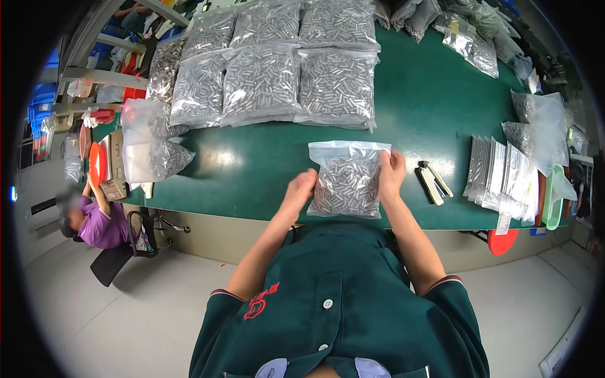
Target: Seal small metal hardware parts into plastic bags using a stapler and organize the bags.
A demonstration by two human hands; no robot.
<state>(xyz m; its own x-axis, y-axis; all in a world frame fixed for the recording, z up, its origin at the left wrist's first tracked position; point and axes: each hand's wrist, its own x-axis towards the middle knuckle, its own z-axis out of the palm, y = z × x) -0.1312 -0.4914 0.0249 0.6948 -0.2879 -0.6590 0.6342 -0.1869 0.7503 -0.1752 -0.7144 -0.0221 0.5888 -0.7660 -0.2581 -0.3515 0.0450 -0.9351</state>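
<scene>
A clear plastic bag of small metal pins (348,184) lies on the green table right in front of me, its flat top band turned away from me. My left hand (301,189) is at the bag's left edge, fingers curled and closed on the plastic. At the upper right edge, my right hand (391,173) pinches the bag's side near the corner. A cream and black stapler (433,183) lies just to the right of that hand.
Two rows of filled pin bags (261,85) are stacked at the far left-centre. Flat silvery packets (495,170) stand at right beside a green tray (554,196). More bags (472,38) lie far right. A person in purple (106,222) sits at left.
</scene>
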